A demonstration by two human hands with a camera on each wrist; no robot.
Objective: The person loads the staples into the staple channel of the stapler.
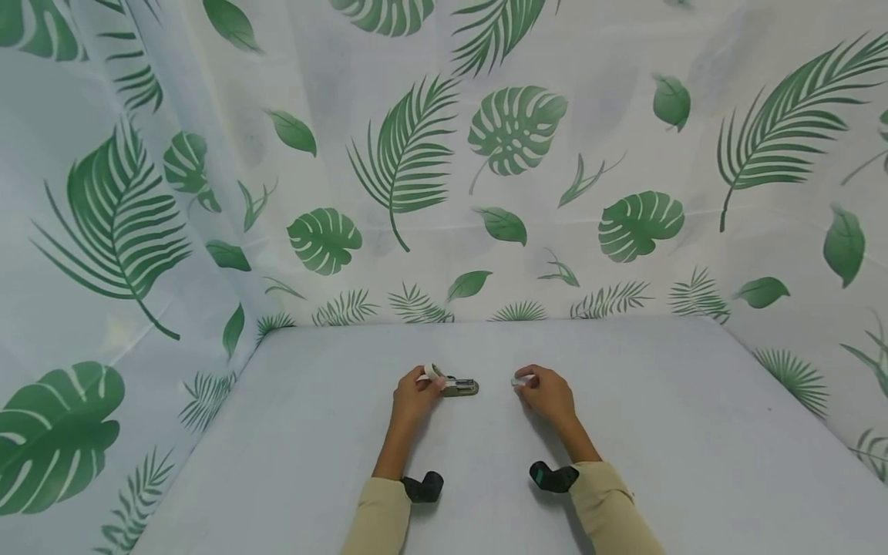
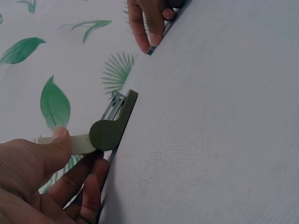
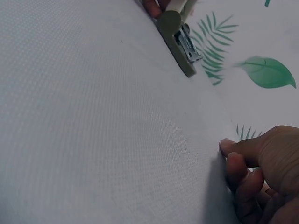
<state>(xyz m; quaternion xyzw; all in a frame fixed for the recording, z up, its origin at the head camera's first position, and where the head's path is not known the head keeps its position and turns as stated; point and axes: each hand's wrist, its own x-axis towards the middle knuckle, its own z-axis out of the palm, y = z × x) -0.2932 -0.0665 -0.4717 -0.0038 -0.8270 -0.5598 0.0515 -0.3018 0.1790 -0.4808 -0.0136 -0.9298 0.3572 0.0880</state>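
Note:
A green and cream stapler (image 1: pixel 461 387) lies on the white table with its top swung far back, baring the metal magazine (image 2: pixel 113 107). My left hand (image 1: pixel 415 397) grips the raised cream top (image 2: pixel 80 144) between thumb and fingers. To the right of the stapler, apart from it, my right hand (image 1: pixel 548 395) pinches a small silvery piece (image 1: pixel 519 381), perhaps a strip of staples, just over the tabletop. In the right wrist view the fingers of the right hand (image 3: pixel 252 172) mostly hide that piece.
The white tabletop (image 1: pixel 312 478) carries both forearms, each with a black wrist camera (image 1: pixel 425 487). Behind the table and along its sides hangs a white cloth (image 1: pixel 430 285) printed with green leaves.

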